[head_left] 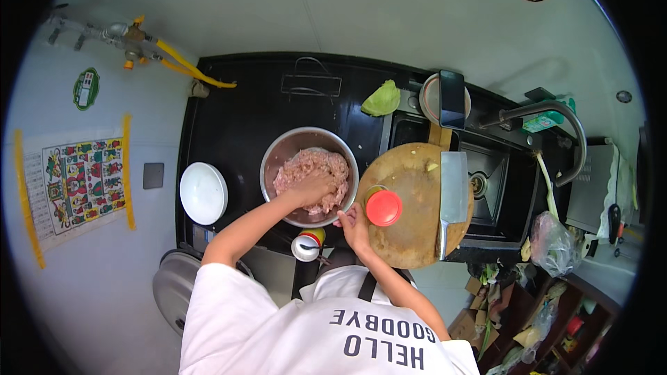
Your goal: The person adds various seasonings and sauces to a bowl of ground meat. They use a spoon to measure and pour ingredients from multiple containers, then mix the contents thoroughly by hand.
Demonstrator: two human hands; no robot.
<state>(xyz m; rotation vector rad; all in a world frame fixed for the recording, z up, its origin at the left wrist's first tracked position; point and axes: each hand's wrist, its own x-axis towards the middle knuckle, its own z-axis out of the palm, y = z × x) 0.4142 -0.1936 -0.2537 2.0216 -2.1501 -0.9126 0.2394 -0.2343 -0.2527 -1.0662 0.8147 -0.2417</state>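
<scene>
My left hand (315,187) lies in the ground meat (307,166) inside a stainless steel bowl (271,153), its fingertips partly sunk in the meat. At the bowl's lower right rim, my right hand (354,225) grips the edge with its fingers. Just right of that hand, a jar with a red lid (384,208) stands on a round wooden cutting board (406,239). A cleaver (454,187) lies along the board's right side. Below the bowl is an open white container (305,248) with a dark spoon in it.
A white plate (204,193) is at the left counter edge. Behind the board are a cabbage piece (382,99) and a phone (452,99) on a bowl (430,96). The sink (490,166) and curved faucet (570,120) are to the right. A wire rack (311,85) stands behind.
</scene>
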